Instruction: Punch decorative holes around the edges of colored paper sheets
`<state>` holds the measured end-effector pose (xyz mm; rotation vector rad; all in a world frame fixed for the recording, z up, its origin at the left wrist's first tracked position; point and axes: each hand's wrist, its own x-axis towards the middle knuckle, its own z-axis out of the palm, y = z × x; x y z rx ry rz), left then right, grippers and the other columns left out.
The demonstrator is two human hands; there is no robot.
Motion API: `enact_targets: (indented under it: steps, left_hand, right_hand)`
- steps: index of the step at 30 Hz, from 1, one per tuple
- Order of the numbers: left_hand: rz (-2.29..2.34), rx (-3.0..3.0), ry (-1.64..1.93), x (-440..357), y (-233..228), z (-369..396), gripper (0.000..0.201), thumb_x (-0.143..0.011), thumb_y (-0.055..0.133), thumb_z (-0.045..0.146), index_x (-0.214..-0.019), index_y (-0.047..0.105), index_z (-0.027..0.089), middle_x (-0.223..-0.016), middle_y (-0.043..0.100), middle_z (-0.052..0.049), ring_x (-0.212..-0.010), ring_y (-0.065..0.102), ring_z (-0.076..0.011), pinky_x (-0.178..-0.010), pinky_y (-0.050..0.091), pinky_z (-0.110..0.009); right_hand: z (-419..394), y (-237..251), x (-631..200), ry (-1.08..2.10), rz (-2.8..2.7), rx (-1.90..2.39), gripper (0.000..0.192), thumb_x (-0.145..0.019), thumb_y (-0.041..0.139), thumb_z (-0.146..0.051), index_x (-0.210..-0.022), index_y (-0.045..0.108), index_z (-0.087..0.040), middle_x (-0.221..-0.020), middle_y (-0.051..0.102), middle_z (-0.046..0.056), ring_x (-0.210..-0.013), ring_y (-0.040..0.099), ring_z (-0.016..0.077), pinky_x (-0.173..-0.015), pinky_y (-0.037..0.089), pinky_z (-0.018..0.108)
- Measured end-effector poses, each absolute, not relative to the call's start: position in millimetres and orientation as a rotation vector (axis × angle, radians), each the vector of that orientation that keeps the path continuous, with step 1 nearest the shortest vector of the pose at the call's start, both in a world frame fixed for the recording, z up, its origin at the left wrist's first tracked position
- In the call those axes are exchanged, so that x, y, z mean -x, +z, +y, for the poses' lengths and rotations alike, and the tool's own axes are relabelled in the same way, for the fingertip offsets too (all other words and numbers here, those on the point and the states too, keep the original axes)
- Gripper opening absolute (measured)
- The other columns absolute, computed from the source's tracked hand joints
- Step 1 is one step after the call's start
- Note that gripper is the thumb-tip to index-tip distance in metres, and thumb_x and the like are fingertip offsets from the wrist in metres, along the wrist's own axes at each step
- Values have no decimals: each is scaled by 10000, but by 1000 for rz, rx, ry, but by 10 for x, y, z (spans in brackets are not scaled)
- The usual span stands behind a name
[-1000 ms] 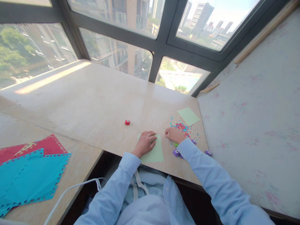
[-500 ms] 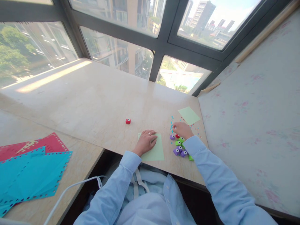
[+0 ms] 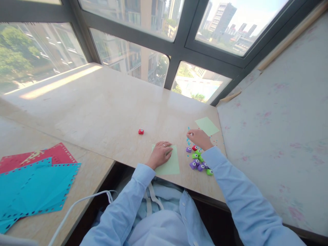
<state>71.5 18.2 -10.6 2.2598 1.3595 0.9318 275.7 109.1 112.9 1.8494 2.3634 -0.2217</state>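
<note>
Two hands rest on the bench (image 3: 107, 112) in the head view. My left hand (image 3: 160, 153) lies flat and open, palm down, on a pale green paper square (image 3: 167, 164) at the near edge of the bench. My right hand (image 3: 200, 138) sits toward the right end, fingers curled loosely over scattered paper bits (image 3: 189, 139); whether it grips anything I cannot tell. Just beside my right wrist, nearer the front edge, a cluster of small purple, green and red punches (image 3: 197, 161) lies together. A single red punch (image 3: 140, 131) stands apart, mid-bench. A second green square (image 3: 207, 126) lies near the far right corner. Blue and red perforated sheets (image 3: 33, 184) lie on the lower surface at left.
</note>
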Motion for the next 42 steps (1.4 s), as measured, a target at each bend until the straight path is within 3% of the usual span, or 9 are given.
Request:
enact_targets:
  steps: [2, 7, 12, 24, 29, 35, 42]
  left_hand:
    - [1358, -2264, 927, -713, -96, 177, 178, -864, 594, 208, -998, 712, 217, -1230, 654, -68, -1218, 528, -247, -1049, 395, -460]
    - [1448, -2228, 867, -744, -168, 183, 198, -836, 593, 218, -1005, 694, 196, -1109, 685, -114, -1148, 570, -297, -1020, 424, -494]
    - [1501, -2176, 803, -787, -372, 216, 450, -822, 548, 186, -1271, 563, 149, -1311, 588, -173, -1272, 488, -368, -1059, 395, -542]
    - [1521, -2167, 846, -822, -468, 238, 512, -857, 497, 190, -1366, 463, 146, -1388, 531, -165, -1335, 443, -329, -1110, 363, -497]
    - [1529, -2178, 803, -823, -459, 236, 504, -853, 515, 197, -1350, 481, 121, -1383, 533, -186, -1322, 458, -349, -1105, 367, -511]
    - [1539, -2220, 772, -806, -391, 217, 417, -856, 506, 195, -1269, 563, 181, -1294, 611, -126, -1283, 501, -319, -1104, 381, -491]
    - [1550, -2208, 768, -789, -220, 199, 327, -820, 561, 170, -1130, 658, 138, -1218, 643, -172, -1161, 578, -335, -997, 468, -476]
  right_hand:
    - [1024, 1105, -2481, -264, 2440, -1749, 302, -923, 476, -345, -1029, 736, -233, -1017, 740, 47, -979, 657, 191, -815, 441, 247]
    - [825, 1013, -1691, -324, 2553, -1420, 307, -914, 486, -317, -1112, 708, -243, -1027, 733, 74, -979, 668, 206, -819, 473, 279]
    - [788, 853, -1154, -321, 2572, -1280, 289, -890, 503, -257, -1077, 724, -248, -1076, 718, 92, -1009, 666, 227, -824, 496, 308]
    - [871, 681, -1099, -261, 2524, -1230, 310, -884, 471, -198, -1057, 727, -213, -1089, 715, 113, -1023, 663, 234, -818, 507, 317]
    - [876, 646, -1085, -255, 2528, -1237, 307, -909, 465, -234, -1071, 724, -199, -1094, 712, 127, -1028, 661, 231, -837, 503, 318]
    - [885, 602, -1013, -268, 2555, -1262, 297, -896, 477, -231, -1038, 730, -168, -1061, 716, 150, -1009, 672, 248, -813, 505, 319]
    - [949, 568, -1112, -395, 2584, -1331, 224, -795, 554, -207, -899, 745, -153, -956, 732, 142, -904, 676, 244, -721, 471, 289]
